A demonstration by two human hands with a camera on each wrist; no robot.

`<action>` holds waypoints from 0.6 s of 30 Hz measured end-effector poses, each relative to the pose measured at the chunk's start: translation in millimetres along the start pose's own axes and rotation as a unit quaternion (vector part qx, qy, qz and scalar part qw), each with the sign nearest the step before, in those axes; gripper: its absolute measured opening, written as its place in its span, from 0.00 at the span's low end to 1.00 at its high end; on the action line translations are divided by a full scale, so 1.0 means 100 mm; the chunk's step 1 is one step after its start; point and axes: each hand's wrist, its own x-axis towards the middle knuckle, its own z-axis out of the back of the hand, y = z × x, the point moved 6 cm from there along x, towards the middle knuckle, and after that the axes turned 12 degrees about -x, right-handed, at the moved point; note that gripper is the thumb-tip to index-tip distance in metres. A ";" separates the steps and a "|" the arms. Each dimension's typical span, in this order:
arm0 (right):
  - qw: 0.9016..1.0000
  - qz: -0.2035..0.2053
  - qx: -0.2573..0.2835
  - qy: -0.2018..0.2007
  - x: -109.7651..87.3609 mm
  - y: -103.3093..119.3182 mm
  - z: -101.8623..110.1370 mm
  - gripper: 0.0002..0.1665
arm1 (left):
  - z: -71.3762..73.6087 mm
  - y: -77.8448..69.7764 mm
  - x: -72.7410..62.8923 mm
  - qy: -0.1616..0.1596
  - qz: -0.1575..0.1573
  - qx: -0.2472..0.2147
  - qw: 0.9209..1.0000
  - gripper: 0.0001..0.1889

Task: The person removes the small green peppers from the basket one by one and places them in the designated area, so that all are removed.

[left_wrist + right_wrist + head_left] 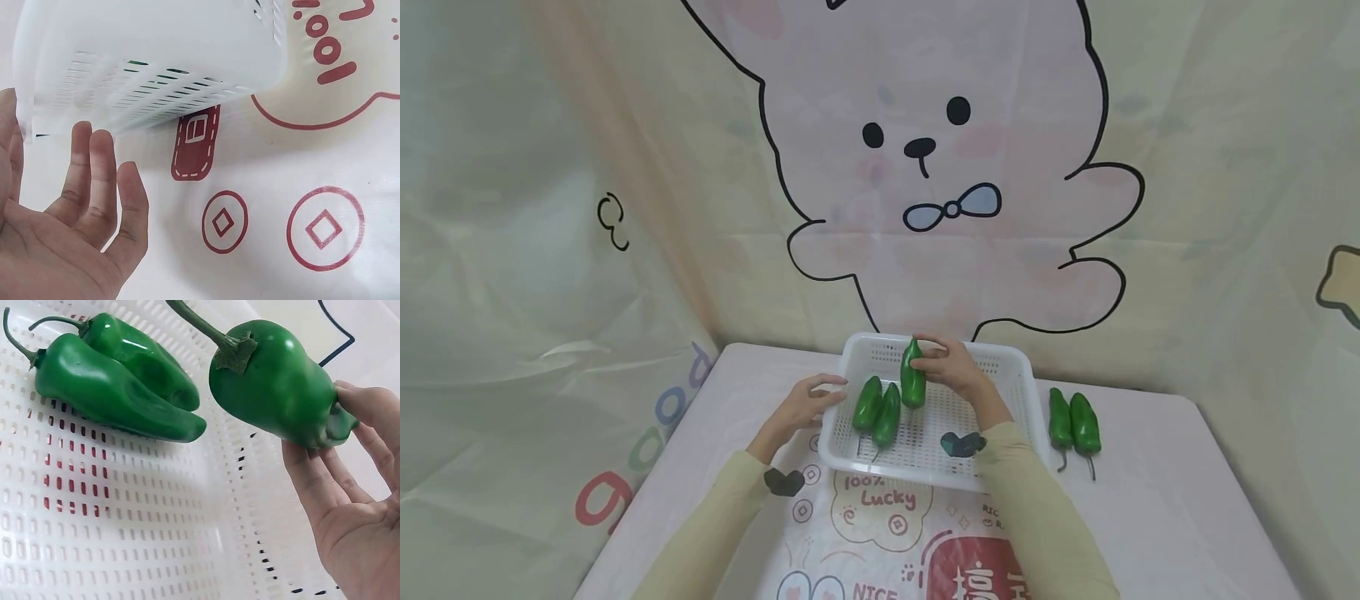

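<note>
My right hand (951, 367) pinches a green pepper (913, 379) by its tip between thumb and fingers, holding it above the white plastic basket (928, 477). In the right wrist view, the stem end of the held pepper (269, 381) points away from the hand (362, 512). Two more green peppers, one (867, 404) beside the other (887, 416), lie together on the basket's floor at the left. My left hand (805, 408) is at the basket's left rim, its fingers loosely extended; in the left wrist view several fingers (103, 181) stand beside the basket's outer wall (156, 69).
Two green peppers, a left one (1061, 419) and a right one (1086, 423), lie on the table right of the basket. The tablecloth (820, 542) has printed drawings and lettering. A curtain with a cartoon animal (925, 267) hangs behind the table.
</note>
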 end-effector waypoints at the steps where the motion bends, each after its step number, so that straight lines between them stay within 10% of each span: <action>1: 1.000 0.005 -0.004 0.000 0.00 0.02 0.01 0.38 | 0.00 0.00 0.00 -0.001 -0.001 0.003 1.000 0.21; 18: 0.999 0.039 -0.032 0.001 -0.21 0.27 0.25 0.36 | -0.01 0.00 0.01 -0.009 0.005 0.015 1.000 0.19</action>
